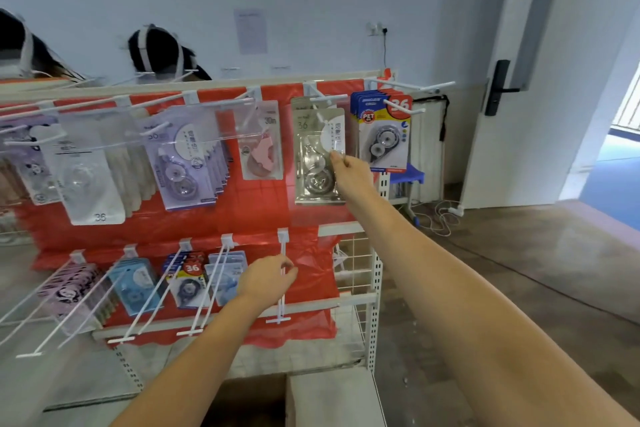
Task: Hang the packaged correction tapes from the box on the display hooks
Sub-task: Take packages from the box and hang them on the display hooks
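Box (332,395) cut off below; left hand (268,279) grips hook (282,282), right hand (348,172) pinches grey pack (317,156).

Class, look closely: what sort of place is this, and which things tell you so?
Probably a stationery shop display: rows of white display hooks, packaged correction tapes hanging from them, and a perforated metal shelving upright.

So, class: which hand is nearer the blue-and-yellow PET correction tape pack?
Right. The right hand touches the grey pack just left of it; the left hand grips an empty lower hook.
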Action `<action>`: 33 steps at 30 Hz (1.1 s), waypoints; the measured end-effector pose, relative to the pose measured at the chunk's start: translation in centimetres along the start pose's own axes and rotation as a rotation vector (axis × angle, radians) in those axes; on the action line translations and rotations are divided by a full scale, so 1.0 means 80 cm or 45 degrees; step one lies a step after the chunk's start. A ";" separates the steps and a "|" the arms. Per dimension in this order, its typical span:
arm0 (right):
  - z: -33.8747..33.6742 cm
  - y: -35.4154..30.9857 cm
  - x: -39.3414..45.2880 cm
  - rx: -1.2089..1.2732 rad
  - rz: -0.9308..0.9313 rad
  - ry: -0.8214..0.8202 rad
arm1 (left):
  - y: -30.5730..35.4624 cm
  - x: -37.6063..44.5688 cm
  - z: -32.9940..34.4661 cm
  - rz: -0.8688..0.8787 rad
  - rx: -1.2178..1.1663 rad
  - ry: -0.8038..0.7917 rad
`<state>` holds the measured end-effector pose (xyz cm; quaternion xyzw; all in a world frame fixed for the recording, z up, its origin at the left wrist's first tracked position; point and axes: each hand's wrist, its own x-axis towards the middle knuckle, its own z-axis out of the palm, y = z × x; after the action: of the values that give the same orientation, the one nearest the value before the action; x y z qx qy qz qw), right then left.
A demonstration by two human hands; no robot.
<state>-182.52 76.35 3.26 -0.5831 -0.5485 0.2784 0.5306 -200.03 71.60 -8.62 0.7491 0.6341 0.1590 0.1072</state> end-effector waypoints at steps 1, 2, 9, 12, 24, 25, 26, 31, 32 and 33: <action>0.002 -0.002 0.008 -0.053 0.006 -0.005 | -0.003 -0.001 -0.002 -0.015 0.006 0.003; 0.004 -0.003 0.016 -0.099 0.011 -0.007 | -0.008 -0.003 -0.004 -0.028 0.018 0.004; 0.025 -0.006 0.061 -0.176 0.042 0.003 | -0.050 -0.009 -0.007 -0.140 0.082 -0.031; 0.031 0.001 0.076 -0.078 0.048 0.015 | -0.060 -0.011 -0.007 -0.171 0.117 -0.074; 0.077 0.099 -0.003 0.312 0.456 -0.059 | -0.080 -0.025 -0.062 -0.129 0.342 -0.097; 0.085 0.105 -0.018 0.278 0.479 -0.118 | -0.086 -0.030 -0.068 -0.120 0.357 -0.085; 0.094 0.110 -0.031 0.221 0.483 -0.166 | -0.092 -0.034 -0.075 -0.111 0.371 -0.076; 0.149 0.073 -0.087 -0.196 0.280 -0.346 | -0.132 -0.065 -0.122 -0.141 0.393 -0.073; 0.163 0.059 -0.097 -0.275 0.215 -0.368 | -0.142 -0.074 -0.135 -0.153 0.395 -0.063; 0.177 0.040 -0.110 -0.358 0.155 -0.396 | -0.152 -0.085 -0.147 -0.164 0.398 -0.049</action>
<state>-196.37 73.05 -5.99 -0.6336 -0.6209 0.3172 0.3353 -216.54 66.57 -2.84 0.7175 0.6955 0.0368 0.0113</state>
